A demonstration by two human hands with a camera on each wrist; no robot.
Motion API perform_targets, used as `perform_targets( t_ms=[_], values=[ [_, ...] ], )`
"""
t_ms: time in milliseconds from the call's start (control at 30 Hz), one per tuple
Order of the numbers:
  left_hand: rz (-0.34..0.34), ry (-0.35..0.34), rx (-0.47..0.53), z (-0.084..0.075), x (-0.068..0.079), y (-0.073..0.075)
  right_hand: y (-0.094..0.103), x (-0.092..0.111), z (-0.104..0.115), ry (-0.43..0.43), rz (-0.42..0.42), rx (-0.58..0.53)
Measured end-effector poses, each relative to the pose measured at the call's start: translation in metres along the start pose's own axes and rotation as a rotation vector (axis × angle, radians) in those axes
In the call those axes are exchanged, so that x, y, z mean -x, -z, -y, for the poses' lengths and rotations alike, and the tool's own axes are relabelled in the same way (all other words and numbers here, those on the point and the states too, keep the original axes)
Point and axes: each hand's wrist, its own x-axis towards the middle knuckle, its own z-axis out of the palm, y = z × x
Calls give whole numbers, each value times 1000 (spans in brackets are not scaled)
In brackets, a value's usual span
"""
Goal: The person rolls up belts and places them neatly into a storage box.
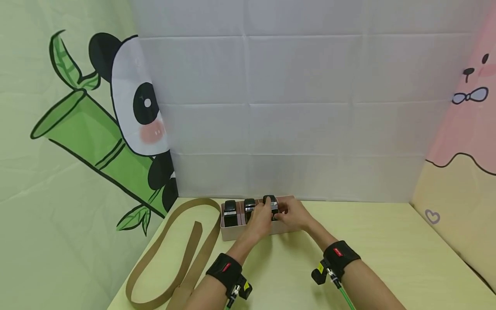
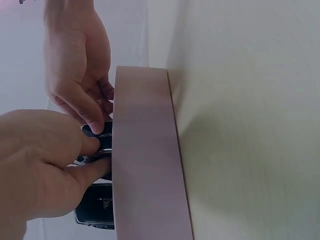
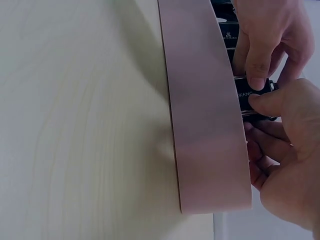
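A low pink box (image 1: 234, 234) stands at the back of the table with several black rolled belts in it, each with a silver strip. My left hand (image 1: 258, 220) pinches the rightmost rolled belt (image 3: 245, 95) between thumb and fingers. On the same belt, from the right side, lies the thumb of my right hand (image 1: 297, 214), its other fingers curled beside it inside the box. Left of my hands sit a middle rolled belt (image 1: 249, 206) and a left rolled belt (image 1: 230, 214). The box's front wall hides the belts' lower parts in both wrist views.
A long tan strap (image 1: 145, 267) lies looped on the table, left of the box and close to it. Behind the box hangs a white cloth wall (image 1: 294, 129). Pale wood-look tabletop (image 1: 372, 241) extends to the right.
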Motion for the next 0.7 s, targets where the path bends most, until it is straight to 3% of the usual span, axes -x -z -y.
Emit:
perform_targets(
  t_ms=[233,500,700],
  values=[
    [40,12,-73,-4,-4,3,2,0,8,-126,22,-11],
    [56,10,-61,-1,-2,5,4,3,9,-29,8,5],
    [32,25,-32,-2,5,11,8,17,11,-49,-28,81]
  ],
)
